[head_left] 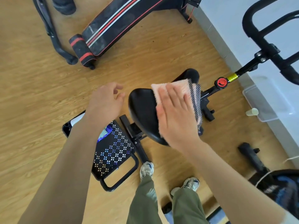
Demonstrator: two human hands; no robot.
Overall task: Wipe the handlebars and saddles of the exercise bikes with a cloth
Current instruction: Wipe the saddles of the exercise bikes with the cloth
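Head view, right hand [175,110] flat with straight fingers pressing a pink cloth [174,88] onto the black saddle [142,110], left hand [106,101] beside the saddle, fingers loose, holding nothing, handlebars [265,44] upper right, wooden floor [32,94] beneath.

Right hand [175,113] lies at frame centre, palm down, fingers straight and spread a little — its forearm runs in from the lower right. Left hand [106,101], left of centre, hovers with fingers loosely curled, holding nothing — forearm from lower left.
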